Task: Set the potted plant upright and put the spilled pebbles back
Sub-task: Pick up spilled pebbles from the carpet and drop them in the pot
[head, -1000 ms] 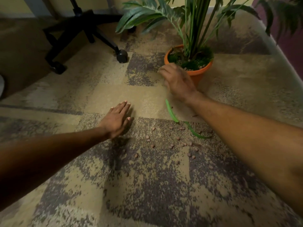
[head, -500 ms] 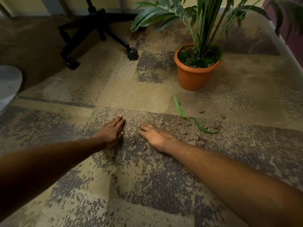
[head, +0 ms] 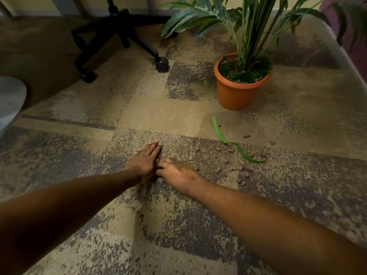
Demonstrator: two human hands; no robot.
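While pebbles [head: 230, 167] litter carpet [head: 178, 225]:
Left hand [head: 146, 162]: flat, fingers straight, released.
Right hand [head: 175, 172]: palm-down, blurred; finger state unclear.

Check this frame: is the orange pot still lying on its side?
No. The orange pot stands upright on the carpet, its rim level and the plant's stems rising straight up from it.

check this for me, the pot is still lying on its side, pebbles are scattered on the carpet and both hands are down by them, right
Not quite. The head view shows the pot standing upright, not on its side. The rest holds: pebbles are scattered on the carpet, and the left hand and right hand are down by them.
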